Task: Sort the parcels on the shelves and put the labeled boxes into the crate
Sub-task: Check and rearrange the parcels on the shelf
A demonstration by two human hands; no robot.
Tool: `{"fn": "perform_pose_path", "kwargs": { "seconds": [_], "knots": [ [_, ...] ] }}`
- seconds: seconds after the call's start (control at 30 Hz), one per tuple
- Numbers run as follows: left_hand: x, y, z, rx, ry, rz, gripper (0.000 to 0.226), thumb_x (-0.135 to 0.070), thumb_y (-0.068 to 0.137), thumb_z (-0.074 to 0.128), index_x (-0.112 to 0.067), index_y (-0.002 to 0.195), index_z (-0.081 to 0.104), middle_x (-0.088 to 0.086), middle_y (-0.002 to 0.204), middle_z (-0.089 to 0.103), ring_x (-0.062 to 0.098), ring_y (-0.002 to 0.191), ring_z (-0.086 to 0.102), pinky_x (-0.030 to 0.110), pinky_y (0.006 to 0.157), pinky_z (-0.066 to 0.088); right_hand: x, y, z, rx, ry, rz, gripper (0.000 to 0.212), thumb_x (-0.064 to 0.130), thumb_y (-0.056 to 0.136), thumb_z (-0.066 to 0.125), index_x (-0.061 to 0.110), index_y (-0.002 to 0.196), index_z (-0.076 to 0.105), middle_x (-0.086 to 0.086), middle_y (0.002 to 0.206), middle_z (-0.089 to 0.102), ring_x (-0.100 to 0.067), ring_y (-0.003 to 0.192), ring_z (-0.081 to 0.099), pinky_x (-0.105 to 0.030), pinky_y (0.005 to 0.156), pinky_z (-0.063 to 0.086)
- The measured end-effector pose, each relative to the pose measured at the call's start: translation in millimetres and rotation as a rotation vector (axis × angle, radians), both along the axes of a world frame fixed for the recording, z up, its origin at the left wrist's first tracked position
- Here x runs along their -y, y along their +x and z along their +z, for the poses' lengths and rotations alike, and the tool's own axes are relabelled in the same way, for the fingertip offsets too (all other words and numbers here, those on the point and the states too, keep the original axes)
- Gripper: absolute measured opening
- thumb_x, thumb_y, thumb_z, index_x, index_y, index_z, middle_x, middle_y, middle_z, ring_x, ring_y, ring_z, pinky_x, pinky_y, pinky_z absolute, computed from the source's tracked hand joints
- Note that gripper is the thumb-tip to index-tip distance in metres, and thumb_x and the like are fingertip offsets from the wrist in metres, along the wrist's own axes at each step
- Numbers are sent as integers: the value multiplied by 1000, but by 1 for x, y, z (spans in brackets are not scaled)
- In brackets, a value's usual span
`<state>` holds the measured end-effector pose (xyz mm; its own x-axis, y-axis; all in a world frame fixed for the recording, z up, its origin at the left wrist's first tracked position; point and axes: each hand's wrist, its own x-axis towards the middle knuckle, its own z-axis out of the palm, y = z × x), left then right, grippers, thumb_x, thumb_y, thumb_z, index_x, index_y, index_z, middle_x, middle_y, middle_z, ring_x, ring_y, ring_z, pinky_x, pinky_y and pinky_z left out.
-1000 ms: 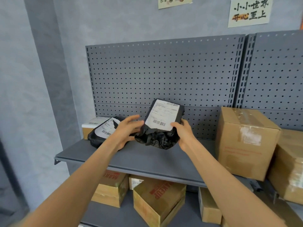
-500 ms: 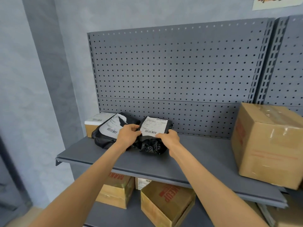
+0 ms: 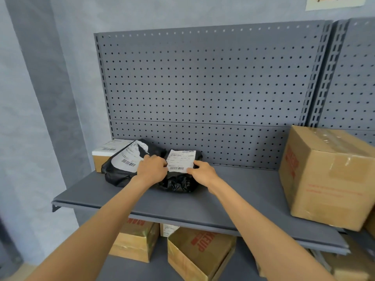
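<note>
Since a second ago the black bag parcel (image 3: 179, 175) has come down from its raised, tilted position in front of the pegboard (image 3: 203, 82) and now sits on the grey shelf (image 3: 233, 199), label face up, centre of the frame. Both hands have dropped with it. The left hand (image 3: 151, 170) is curled over the parcel's left edge, fingers bent down onto the black plastic, touching it. The right hand (image 3: 203, 172) rests on the right edge, thumb and fingertips pinching at the white label (image 3: 180, 162); the grip looks loose, and how tightly it closes cannot be told.

Just left of it, touching, lies a second black bag parcel (image 3: 121, 169) with a white label, leaning on a small cardboard box (image 3: 107, 154) with a white labelled top at the shelf's back left. A big brown carton (image 3: 328, 175) with red print stands at the right edge of the frame, well apart from the bags.

Lower centre of the frame, under the shelf: an open brown box (image 3: 198, 252) with red lettering, a closed taped box (image 3: 136, 240) to its left, and a small labelled box (image 3: 168, 229) between and behind them. A paper sign (image 3: 334, 2) hangs on the wall at upper right, cut off.
</note>
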<state>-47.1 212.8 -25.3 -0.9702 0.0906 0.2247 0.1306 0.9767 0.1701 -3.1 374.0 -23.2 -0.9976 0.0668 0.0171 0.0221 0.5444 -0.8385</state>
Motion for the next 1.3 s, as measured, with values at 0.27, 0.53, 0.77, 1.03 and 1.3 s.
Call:
{"fn": "perform_pose_path", "kwargs": {
  "seconds": [0.27,0.53,0.77,1.03,1.3],
  "knots": [
    [-102,38,59,-54,410,-322,39,-24,95,54,-12,132,55,9,137,53,27,126,49,36,103,39,-85,33,79,-303,152,-192,48,23,94,54,14,141,46,-2,89,66,-16,75,59,-31,77,51],
    [-244,107,88,29,574,-717,44,-28,97,53,-22,139,46,0,146,41,18,135,40,31,107,33,-231,108,123,-357,413,-622,34,19,92,51,13,123,62,-13,115,65,-34,122,45,-44,93,48],
    [-283,119,89,83,712,-615,31,-27,101,43,-16,117,67,-1,124,65,17,116,57,30,98,46,-299,149,97,-204,7,-617,49,15,91,55,10,139,47,-8,121,61,-19,90,57,-30,78,45],
    [-279,138,99,118,752,-514,44,-64,86,50,-27,107,58,0,137,46,18,127,44,30,95,36,-282,137,94,-342,-273,-474,41,24,88,61,18,129,55,4,121,57,-15,104,54,-30,86,48],
    [-244,149,114,111,898,-280,97,-81,51,61,-34,132,34,4,133,31,25,125,39,43,103,41,-210,136,117,-567,-227,-130,46,38,91,51,30,136,49,15,130,51,-7,121,48,-33,103,40]
  ]
}}
